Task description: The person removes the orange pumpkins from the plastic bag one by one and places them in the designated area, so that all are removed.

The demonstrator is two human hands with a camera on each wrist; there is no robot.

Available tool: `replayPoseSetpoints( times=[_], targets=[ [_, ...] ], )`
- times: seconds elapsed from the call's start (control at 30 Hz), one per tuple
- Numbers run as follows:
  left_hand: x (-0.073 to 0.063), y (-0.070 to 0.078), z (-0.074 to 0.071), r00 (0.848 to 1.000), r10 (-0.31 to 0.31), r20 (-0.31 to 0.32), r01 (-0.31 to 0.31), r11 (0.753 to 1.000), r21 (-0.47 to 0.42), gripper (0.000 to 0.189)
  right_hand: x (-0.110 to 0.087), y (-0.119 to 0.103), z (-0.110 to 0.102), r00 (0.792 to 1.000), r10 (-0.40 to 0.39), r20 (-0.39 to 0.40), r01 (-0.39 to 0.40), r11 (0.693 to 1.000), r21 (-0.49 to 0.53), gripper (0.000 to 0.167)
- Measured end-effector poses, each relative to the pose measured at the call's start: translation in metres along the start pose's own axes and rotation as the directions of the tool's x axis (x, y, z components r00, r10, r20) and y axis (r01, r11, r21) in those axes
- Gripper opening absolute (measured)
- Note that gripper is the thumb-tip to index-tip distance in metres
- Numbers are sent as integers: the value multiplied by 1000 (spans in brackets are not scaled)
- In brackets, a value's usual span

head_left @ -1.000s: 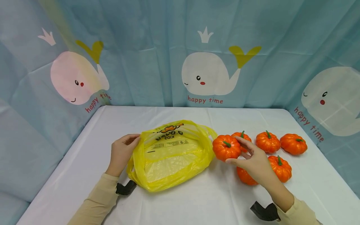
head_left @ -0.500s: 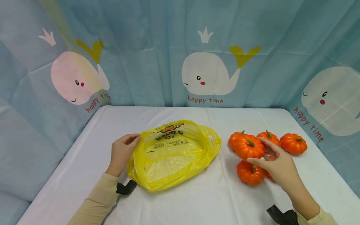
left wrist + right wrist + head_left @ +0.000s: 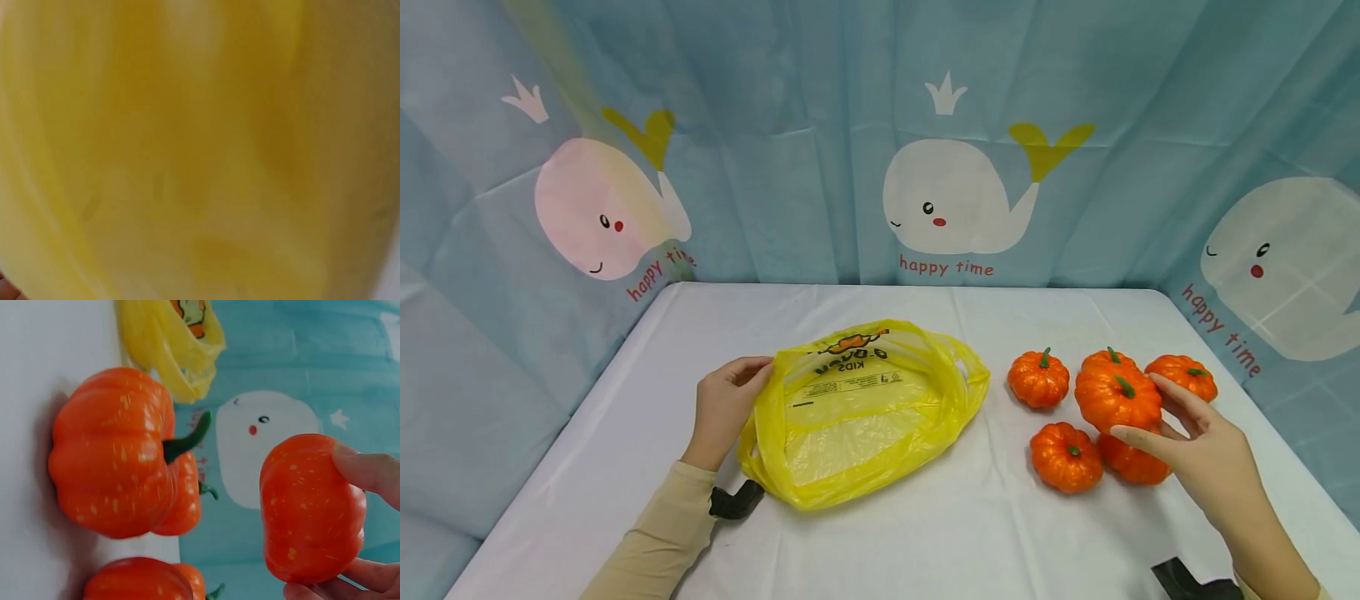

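My right hand [image 3: 1213, 454] holds a small orange pumpkin [image 3: 1117, 398] with a green stem between thumb and fingers, raised over the other pumpkins. In the right wrist view this held pumpkin [image 3: 312, 509] is clear of the table. On the left, my left hand [image 3: 724, 408] pinches the rim of a yellow plastic bag [image 3: 865, 450], whose mouth gapes toward me. Yellow plastic [image 3: 187, 156] fills the left wrist view, blurred and close.
Several more pumpkins stand on the right of the white table [image 3: 925, 542], among them a front one [image 3: 1066, 458], a back left one [image 3: 1037, 380] and a far right one [image 3: 1183, 375]. A blue whale-print curtain [image 3: 805, 167] hangs behind the table.
My right hand has carried the pumpkin rightward from the bag's right edge to above the other pumpkins. The bag's right side has spread slightly outward. My left hand stays put.
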State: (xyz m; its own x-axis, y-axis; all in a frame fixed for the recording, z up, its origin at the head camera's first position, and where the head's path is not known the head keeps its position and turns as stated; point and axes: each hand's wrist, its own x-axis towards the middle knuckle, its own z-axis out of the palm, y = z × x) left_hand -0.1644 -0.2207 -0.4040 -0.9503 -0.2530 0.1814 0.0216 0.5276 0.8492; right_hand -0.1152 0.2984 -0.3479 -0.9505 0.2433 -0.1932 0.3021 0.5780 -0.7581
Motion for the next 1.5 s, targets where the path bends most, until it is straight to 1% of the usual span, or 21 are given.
replayPoseSetpoints(
  times=[0.1, 0.23, 0.33, 0.53, 0.73, 0.87, 0.97, 1.17, 1.27, 1.4, 1.5],
  targets=[
    [0, 0, 0, 1000, 1, 0, -1, 1000, 1, 31, -1, 6, -7, 999, 30, -26, -30, 1000, 7, 99],
    [0, 1, 0, 1000, 3, -2, -3, 1000, 2, 31, 2, 15, -14, 994, 63, -92, -62, 998, 16, 100],
    [0, 0, 1, 1000, 10, -8, -10, 1000, 8, 31, 5, 23, -19, 987, 87, -136, -87, 996, 11, 101],
    [-1, 0, 0, 1000, 17, -14, -17, 1000, 16, 30, 8, 37, -26, 973, 135, -187, -133, 991, 21, 101],
    [-1, -1, 0, 1000, 9, -6, -9, 1000, 11, 31, 9, 46, -35, 962, 180, -205, -173, 983, 54, 98],
    [-1, 0, 0, 1000, 5, -4, -5, 1000, 16, 31, 10, 53, -41, 962, 186, -199, -174, 982, 73, 96],
    [-1, 0, 0, 1000, 3, -2, -3, 1000, 17, 32, 10, 56, -44, 956, 202, -212, -184, 978, 101, 97],
    [-1, -1, 0, 1000, 1, -1, -1, 1000, 12, 32, 11, 58, -46, 938, 237, -255, -200, 966, 161, 96],
    [-2, -2, 0, 1000, -1, 0, 1, 1000, 11, 32, 13, 58, -47, 926, 267, -266, -218, 956, 197, 95],
    [-1, -2, 1, 1000, 5, -2, -5, 1000, 15, 32, 15, 59, -50, 904, 327, -276, -264, 934, 241, 93],
    [0, -2, 2, 1000, 9, -5, -9, 1000, 20, 31, 17, 61, -52, 891, 363, -271, -297, 920, 256, 92]
  ],
)
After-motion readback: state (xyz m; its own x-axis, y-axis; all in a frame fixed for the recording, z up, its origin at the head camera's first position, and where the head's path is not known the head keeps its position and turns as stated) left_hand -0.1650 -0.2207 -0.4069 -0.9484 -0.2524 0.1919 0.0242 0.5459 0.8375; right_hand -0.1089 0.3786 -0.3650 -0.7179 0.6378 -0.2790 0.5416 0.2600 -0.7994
